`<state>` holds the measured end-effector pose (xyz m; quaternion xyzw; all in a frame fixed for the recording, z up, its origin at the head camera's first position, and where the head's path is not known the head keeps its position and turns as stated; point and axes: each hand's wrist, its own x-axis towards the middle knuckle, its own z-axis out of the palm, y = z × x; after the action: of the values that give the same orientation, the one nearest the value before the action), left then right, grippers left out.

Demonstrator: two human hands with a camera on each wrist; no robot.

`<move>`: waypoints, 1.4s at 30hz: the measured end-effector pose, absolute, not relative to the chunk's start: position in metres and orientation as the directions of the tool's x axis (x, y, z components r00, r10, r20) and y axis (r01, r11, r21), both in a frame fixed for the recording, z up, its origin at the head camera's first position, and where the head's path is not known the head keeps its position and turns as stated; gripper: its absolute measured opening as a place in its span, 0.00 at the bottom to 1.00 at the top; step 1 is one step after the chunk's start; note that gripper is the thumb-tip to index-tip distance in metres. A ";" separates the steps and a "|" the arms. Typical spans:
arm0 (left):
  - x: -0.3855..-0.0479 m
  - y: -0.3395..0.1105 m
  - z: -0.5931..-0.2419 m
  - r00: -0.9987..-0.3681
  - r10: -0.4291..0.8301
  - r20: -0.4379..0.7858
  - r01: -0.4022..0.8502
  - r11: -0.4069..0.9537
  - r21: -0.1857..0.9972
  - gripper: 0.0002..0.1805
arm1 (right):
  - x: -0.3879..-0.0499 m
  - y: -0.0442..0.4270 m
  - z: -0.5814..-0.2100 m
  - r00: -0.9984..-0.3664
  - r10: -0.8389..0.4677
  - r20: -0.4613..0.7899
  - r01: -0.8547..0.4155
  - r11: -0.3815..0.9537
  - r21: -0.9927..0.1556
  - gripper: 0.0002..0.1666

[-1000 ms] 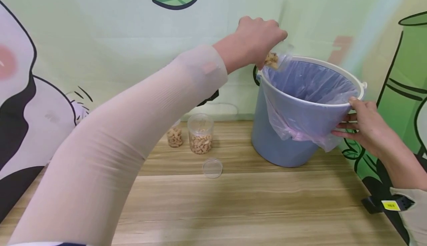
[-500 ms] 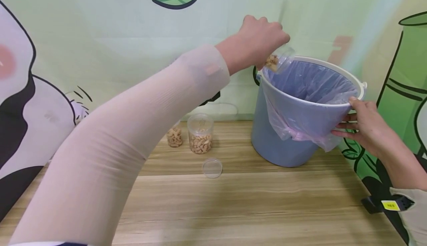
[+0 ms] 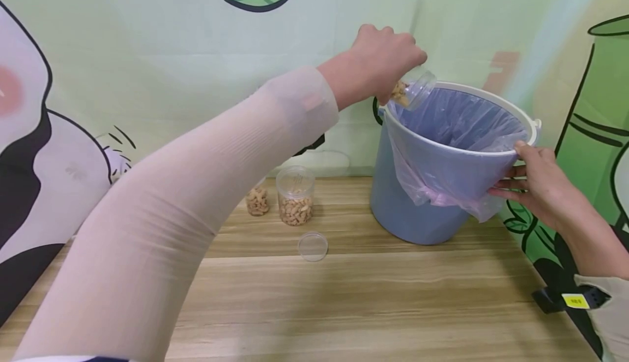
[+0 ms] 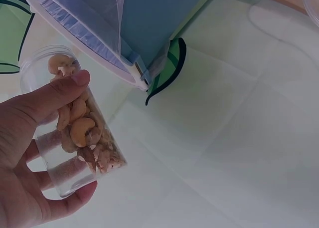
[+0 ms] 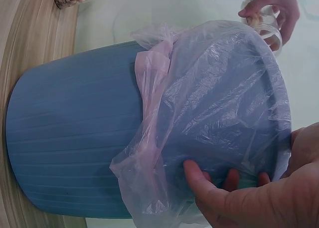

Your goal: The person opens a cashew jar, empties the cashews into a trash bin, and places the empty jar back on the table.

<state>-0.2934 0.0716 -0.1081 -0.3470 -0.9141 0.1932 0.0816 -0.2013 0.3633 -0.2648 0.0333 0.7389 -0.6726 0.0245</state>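
Note:
The left hand grips a clear jar, tilted with its mouth over the left rim of a blue bucket. Whole cashew-like nuts show inside the jar in the left wrist view, with the thumb and fingers round it. At the bucket's right side, the right hand holds the rim, thumb on top and fingers against the outer wall. A translucent bag lines the bucket and folds down over its outside. The right hand presses on this bag in the right wrist view.
Two clear jars of nuts stand left of the bucket: a larger one and a smaller one, partly behind the left sleeve. A round clear lid lies in front on the wooden table. A printed cloth backdrop hangs behind.
The left hand has moved slightly right with its jar, whose mouth has come further out over the bucket's rim. The right hand and bucket look unchanged.

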 end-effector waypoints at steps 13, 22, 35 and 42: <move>-0.293 0.071 -0.112 -0.739 0.673 -0.015 0.598 0.645 -0.476 0.45 | -0.199 0.362 -0.266 -0.997 0.018 -0.068 0.070 0.094 -0.993 0.22; -0.294 0.072 -0.117 -0.739 0.673 -0.038 0.592 0.621 -0.515 0.43 | -0.200 0.362 -0.266 -0.998 0.017 -0.066 0.067 0.088 -0.994 0.22; -0.295 0.077 -0.117 -0.730 0.684 -0.012 0.593 0.623 -0.510 0.40 | -0.201 0.360 -0.267 -0.998 0.027 -0.064 0.067 0.106 -0.992 0.23; -0.294 0.077 -0.118 -0.732 0.681 -0.017 0.593 0.624 -0.508 0.40 | -0.201 0.360 -0.267 -0.998 0.022 -0.060 0.062 0.098 -0.993 0.22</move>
<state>-0.2939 0.0772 -0.1183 -0.3554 -0.8967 0.2483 0.0888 -0.2013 0.3600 -0.2671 0.0285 0.7408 -0.6710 0.0148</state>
